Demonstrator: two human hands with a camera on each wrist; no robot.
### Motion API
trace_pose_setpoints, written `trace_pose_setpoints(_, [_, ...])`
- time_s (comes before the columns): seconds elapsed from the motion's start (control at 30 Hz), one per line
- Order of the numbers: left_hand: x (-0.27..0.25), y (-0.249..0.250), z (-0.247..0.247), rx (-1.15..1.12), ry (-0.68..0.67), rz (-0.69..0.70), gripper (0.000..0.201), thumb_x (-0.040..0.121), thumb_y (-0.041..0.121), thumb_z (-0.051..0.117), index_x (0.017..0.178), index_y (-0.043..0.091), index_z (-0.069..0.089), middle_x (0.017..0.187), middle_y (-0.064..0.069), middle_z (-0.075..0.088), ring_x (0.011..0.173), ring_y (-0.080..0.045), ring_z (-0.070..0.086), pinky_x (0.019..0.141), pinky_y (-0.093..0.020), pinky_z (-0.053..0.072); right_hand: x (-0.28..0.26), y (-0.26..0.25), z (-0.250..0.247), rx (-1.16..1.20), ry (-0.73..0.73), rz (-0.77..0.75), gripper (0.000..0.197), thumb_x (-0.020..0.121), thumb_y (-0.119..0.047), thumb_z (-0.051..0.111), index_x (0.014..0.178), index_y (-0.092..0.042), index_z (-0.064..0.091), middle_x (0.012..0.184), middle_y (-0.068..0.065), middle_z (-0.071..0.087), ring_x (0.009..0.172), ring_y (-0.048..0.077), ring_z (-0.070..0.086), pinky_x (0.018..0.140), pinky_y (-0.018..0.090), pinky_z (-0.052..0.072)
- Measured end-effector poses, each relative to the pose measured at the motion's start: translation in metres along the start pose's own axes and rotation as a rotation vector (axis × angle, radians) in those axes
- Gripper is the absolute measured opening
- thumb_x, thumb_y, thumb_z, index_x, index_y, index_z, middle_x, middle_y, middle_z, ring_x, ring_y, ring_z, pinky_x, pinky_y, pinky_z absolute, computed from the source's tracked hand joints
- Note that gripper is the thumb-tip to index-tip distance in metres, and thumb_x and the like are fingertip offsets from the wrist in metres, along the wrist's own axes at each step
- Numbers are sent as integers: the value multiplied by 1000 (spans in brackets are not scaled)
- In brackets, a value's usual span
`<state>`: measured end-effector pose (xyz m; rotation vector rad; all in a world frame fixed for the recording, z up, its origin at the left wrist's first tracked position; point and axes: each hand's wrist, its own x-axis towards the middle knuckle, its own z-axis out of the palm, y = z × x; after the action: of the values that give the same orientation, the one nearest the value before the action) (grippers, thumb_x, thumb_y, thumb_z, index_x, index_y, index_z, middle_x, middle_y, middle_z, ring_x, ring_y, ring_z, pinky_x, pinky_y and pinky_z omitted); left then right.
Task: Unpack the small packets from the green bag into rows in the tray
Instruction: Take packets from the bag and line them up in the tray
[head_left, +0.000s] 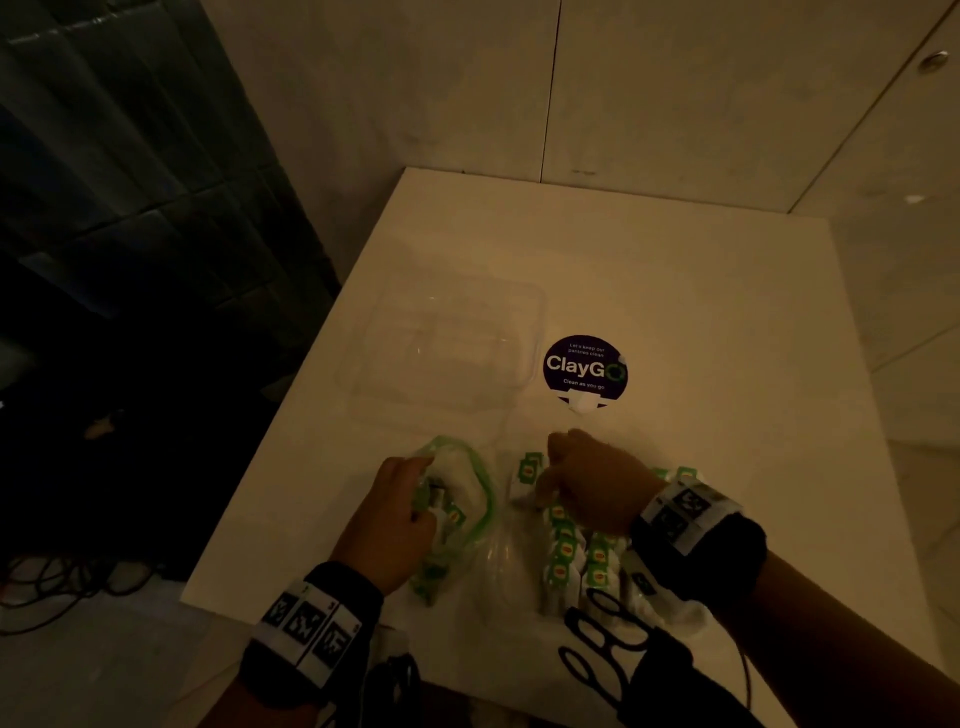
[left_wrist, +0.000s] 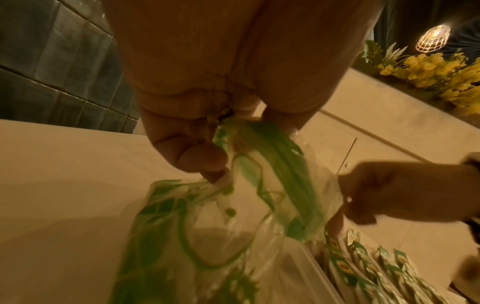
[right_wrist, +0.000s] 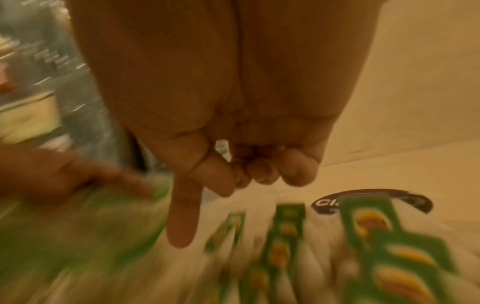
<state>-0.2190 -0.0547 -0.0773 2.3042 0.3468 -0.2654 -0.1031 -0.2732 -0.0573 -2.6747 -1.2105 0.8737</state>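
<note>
The green-printed clear bag (head_left: 470, 488) lies at the table's front, and my left hand (head_left: 395, 514) grips its bunched rim (left_wrist: 249, 135); a few packets show inside it. Right of the bag, small white packets with green and yellow labels (head_left: 563, 551) stand in rows in a clear tray (left_wrist: 306, 257). My right hand (head_left: 587, 478) hovers over the far end of those rows. Its index finger (right_wrist: 182, 222) points straight down beside the packets (right_wrist: 285, 236), and the other fingers are curled in. The right wrist view is blurred and shows nothing held.
A second clear plastic container (head_left: 447, 338) sits farther back on the white table (head_left: 727, 322). A round purple ClayGo sticker (head_left: 584, 366) lies right of it. The table's left edge drops to a dark floor with cables (head_left: 62, 587).
</note>
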Motion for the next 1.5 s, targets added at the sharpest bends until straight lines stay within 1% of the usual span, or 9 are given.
trace_pose_setpoints(0.23, [0,0,0,13,-19,-6,56,88,6,48,140,22,34,140,3,33,123,-14,42,93,-21,35,-4,-9,25,-222,-68,-63,45,86,-23,53,130,-35,52,130,5,41,120,30,33,97,43,36])
trace_pose_setpoints(0.47, [-2,2,0,-13,-14,-20,56,88,4,48,140,21,35,138,3,35,114,-7,41,92,-19,33,-1,-8,13,-109,69,-48,45,92,-29,50,135,-41,43,121,3,41,114,24,35,89,35,37])
trace_pose_setpoints(0.67, [0,2,-1,-2,-18,-24,55,89,5,48,139,23,35,137,5,34,109,-3,37,90,-19,35,12,-13,22,-247,7,-62,37,92,-34,51,129,-38,51,126,5,43,115,28,35,91,40,38])
trace_pose_setpoints(0.87, [-4,1,-3,-11,-29,-33,58,87,5,50,140,24,33,135,6,32,107,-6,41,89,-23,40,6,-39,-1,286,241,-142,30,88,-16,50,113,-23,66,98,-3,50,93,15,45,80,29,42])
trace_pose_setpoints(1.07, [-8,8,-1,15,8,34,52,88,-1,46,136,18,38,136,0,32,116,-23,48,87,-21,39,47,-96,12,107,-30,-121,25,91,-15,53,110,-3,64,106,16,63,90,28,60,75,34,44])
trace_pose_setpoints(1.23, [-13,8,-6,91,108,27,47,90,4,46,136,15,42,144,-3,27,122,-26,46,97,-35,46,59,-110,18,91,-39,-118,27,95,-12,48,112,4,61,111,19,60,103,34,58,74,32,36])
trace_pose_setpoints(1.37, [-19,0,-14,62,156,-3,49,89,2,49,134,22,45,134,-2,32,98,-19,53,89,-29,49,63,-104,13,96,-31,-128,29,94,-21,49,112,-1,62,98,15,58,87,33,58,66,31,37])
trace_pose_setpoints(1.43, [-19,-3,-16,34,168,15,49,88,0,50,132,22,47,128,1,35,96,-12,49,91,-25,46,64,-102,13,123,-44,-193,31,91,-20,52,116,-3,61,96,11,57,87,31,55,72,35,42])
trace_pose_setpoints(1.5, [-19,-3,-14,3,148,35,47,88,0,50,129,21,50,125,3,35,100,-10,46,90,-20,40,62,-104,11,97,-130,-239,38,90,-20,56,126,-9,56,114,12,60,102,31,57,86,37,47])
